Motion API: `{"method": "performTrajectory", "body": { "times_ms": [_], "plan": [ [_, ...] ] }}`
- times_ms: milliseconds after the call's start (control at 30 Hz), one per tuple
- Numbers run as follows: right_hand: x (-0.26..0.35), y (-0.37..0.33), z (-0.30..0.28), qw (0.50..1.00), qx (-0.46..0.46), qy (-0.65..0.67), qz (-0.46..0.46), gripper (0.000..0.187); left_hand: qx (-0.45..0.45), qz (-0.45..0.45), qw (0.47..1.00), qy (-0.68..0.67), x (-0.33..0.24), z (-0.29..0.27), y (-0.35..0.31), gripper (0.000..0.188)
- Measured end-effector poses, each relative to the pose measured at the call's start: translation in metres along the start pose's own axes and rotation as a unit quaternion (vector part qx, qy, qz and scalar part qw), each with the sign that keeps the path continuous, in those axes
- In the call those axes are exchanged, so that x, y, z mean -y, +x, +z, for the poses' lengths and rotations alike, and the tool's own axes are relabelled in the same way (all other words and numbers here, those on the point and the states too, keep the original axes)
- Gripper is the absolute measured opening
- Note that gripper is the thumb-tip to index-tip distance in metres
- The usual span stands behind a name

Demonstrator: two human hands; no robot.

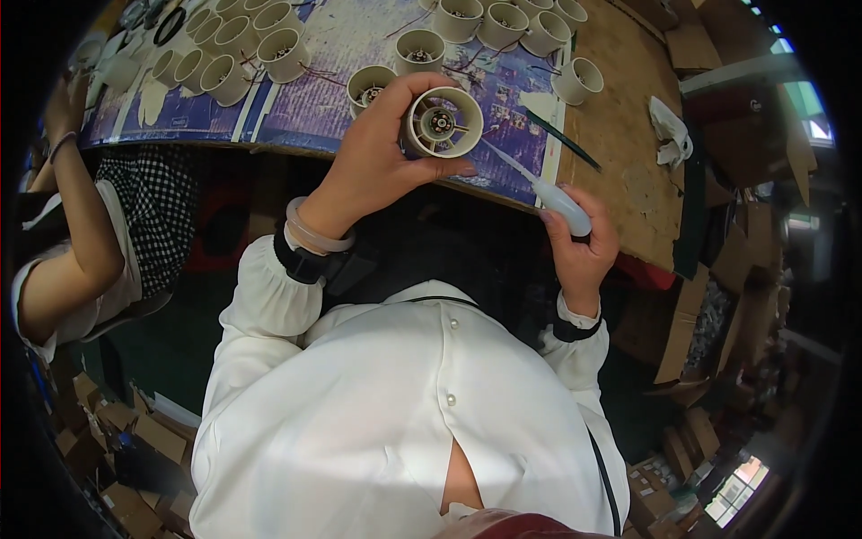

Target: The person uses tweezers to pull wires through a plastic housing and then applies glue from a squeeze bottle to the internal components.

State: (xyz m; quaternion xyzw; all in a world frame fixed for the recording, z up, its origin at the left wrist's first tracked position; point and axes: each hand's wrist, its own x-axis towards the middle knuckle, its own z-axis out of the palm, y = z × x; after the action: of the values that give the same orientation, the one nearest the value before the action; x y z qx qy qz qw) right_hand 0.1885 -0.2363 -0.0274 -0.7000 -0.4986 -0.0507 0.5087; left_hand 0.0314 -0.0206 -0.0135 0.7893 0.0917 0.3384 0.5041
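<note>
My left hand [364,171] is wrapped round a cream-coloured cylindrical fan housing [440,122], its open end facing up. Inside it, a round hub with a metal centre sits on thin spokes. In my right hand [584,253] is a pale squeeze bottle [564,209] with a long thin nozzle. The nozzle points up and left, its tip close to the housing's right side; whether they touch I cannot tell. Just behind my left hand stands a similar housing [369,86], partly covered by my fingers, with another housing [419,51] beyond it.
Several more housings [284,56] with thin wires stand along the back of the worktable [310,126]. A dark green strip [563,140] and a crumpled white tissue [670,133] lie to the right. Another person's arm [88,211] is at the left; cardboard boxes [687,323] stand at the right.
</note>
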Motion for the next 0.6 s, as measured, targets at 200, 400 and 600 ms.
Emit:
{"method": "performTrajectory", "body": {
  "times_ms": [200,400,600],
  "plan": [
    [0.007,-0.0017,-0.0061,0.999,0.031,-0.041,0.001,0.032,-0.01,-0.015,1.0,0.003,0.0072,0.0018,-0.0055,0.072],
    [0.008,-0.0054,-0.0089,0.995,0.033,-0.082,-0.039,0.034,-0.012,-0.045,0.999,-0.015,0.0099,0.0068,-0.0073,0.075],
    [0.0044,-0.0074,-0.01,0.996,0.025,-0.075,-0.05,0.035,-0.005,-0.046,0.999,-0.005,0.0093,0.0079,-0.0075,0.071]
  ]
}}
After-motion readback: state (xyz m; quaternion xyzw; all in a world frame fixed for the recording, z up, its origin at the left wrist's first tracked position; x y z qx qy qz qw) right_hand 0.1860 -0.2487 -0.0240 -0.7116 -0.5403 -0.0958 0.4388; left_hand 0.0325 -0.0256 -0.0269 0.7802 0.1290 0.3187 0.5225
